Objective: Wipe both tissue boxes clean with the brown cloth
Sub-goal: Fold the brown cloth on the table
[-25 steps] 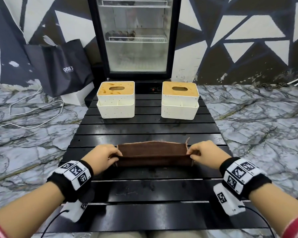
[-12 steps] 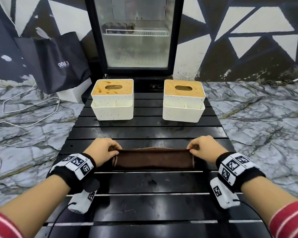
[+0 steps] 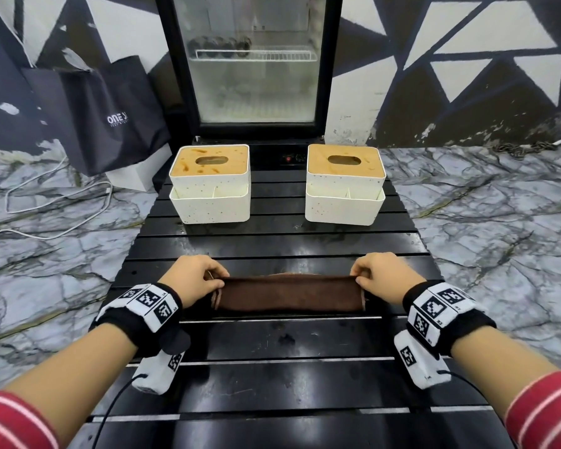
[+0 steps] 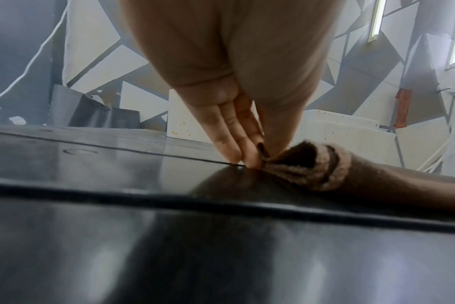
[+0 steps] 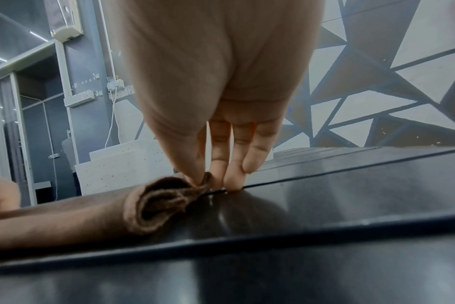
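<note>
Pinching brown cloth [image 3: 290, 294] ends | left hand [image 3: 193, 277] | right hand [image 3: 382, 275]

Brown cloth [image 3: 290, 293] now folded narrower; both hands drawn slightly nearer.

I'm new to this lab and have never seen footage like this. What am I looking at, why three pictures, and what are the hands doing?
No machine here: a person wears three cameras. The wide picture comes from the head, looking down at both hands. The two low pictures come from cameras on the wrists, looking along the fingers. On the black slatted table stand two tissue boxes, the left box with a stained lid, the right box cleaner. Nearer lies a folded brown cloth. The left hand pinches one end and the right hand the other, each grip between thumb and fingertips. No wiping has begun.
</note>
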